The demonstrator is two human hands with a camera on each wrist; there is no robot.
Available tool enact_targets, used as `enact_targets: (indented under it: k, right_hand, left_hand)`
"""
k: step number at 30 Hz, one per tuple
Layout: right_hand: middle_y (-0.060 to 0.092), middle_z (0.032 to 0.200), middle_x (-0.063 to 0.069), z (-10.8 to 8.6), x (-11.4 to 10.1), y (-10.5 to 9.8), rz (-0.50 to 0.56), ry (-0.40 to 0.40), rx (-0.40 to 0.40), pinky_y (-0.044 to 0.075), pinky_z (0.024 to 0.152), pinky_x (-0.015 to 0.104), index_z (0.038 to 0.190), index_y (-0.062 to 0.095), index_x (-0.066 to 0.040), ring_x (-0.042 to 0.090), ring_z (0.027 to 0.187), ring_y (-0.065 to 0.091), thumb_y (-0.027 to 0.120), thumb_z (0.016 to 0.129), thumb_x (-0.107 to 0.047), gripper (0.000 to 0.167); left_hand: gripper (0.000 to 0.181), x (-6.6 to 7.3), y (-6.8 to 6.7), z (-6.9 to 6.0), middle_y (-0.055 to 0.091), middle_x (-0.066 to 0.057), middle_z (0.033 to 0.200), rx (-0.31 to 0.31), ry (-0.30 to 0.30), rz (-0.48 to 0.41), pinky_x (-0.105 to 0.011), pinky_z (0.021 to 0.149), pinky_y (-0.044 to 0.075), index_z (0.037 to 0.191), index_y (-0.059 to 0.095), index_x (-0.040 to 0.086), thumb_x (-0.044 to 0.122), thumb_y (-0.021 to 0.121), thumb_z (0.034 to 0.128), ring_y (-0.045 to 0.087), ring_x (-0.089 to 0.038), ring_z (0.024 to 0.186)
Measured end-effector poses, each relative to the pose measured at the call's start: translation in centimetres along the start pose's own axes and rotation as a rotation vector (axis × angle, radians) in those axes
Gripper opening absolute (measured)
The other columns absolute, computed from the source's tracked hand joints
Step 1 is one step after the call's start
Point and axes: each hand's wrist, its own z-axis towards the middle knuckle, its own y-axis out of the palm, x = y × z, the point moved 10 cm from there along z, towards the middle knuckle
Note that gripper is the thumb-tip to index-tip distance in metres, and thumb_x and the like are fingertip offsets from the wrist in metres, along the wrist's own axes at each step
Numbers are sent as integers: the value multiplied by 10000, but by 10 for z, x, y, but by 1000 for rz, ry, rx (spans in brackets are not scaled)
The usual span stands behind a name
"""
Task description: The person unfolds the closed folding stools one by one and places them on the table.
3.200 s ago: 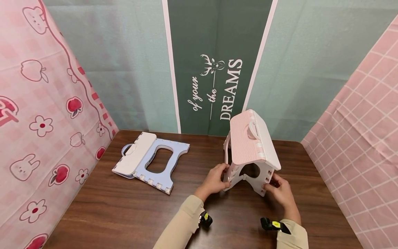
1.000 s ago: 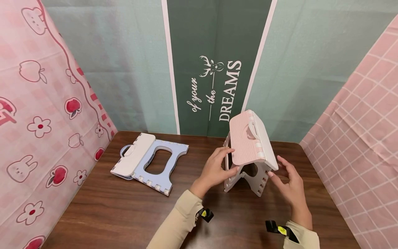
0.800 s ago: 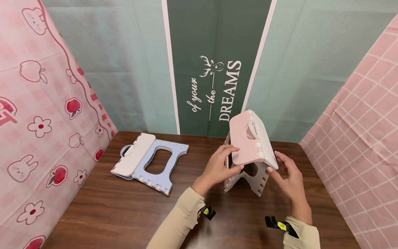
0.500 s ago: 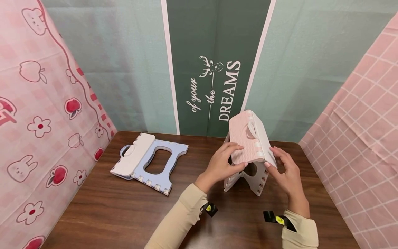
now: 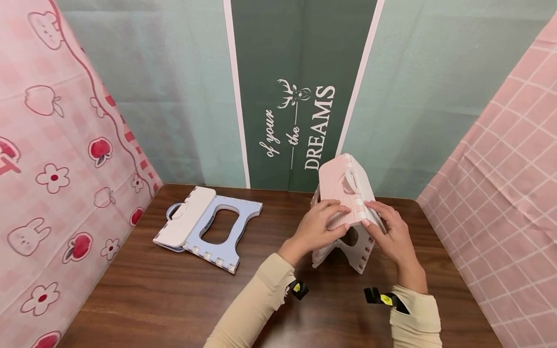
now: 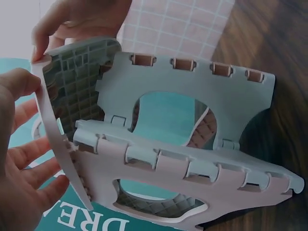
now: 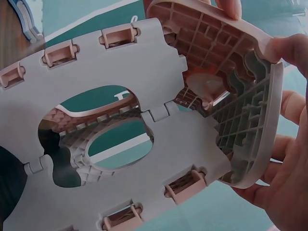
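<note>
A pink and white folding stool [image 5: 337,181] stands partly unfolded at the right of the table, its two top panels sloping like a roof. My left hand [image 5: 319,224] lies with fingers spread on the pink panel, thumb at its near edge. On the white panel rest the fingers of my right hand [image 5: 391,237], its thumb near the ridge. In the left wrist view the stool's side frame [image 6: 183,86] shows below the top, fingers flat on the panel. The right wrist view shows the ribbed underside [image 7: 245,120] with my right hand [image 7: 288,144] against the outer face.
A folded blue and white stool [image 5: 184,217] lies flat on the left of the brown wooden table [image 5: 152,299]. A green curtain with white lettering [image 5: 319,128] hangs behind. Pink patterned cloths hang at the left [image 5: 56,145] and right [image 5: 513,169].
Both hands have moved up from the stool's lower legs to its top panels, and over the last second inward towards the ridge. The stool stands in about the same place.
</note>
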Motion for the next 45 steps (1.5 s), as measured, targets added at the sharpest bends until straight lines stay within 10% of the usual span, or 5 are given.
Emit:
enact_targets:
  k: [16, 45]
  right_hand:
    - [546, 1212, 134, 5, -2, -4, -23, -9, -22, 377, 722, 133, 1182, 625, -63, 62, 1032, 445, 715, 772, -26, 422]
    - [524, 1187, 163, 14, -1, -4, -120, -31, -134, 352, 735, 487, 1151, 618, -76, 337, 1048, 446, 712, 782, -138, 386]
  left_hand:
    - [330, 6, 0, 2, 541, -12, 1198, -43, 38, 79, -215, 939, 367, 1165, 621, 198, 307, 627, 854, 468, -99, 1112]
    - [332, 9, 5, 14, 542, 7, 1158, -139, 77, 211, -279, 920, 388, 1155, 605, 200, 332, 597, 850, 486, -115, 1082]
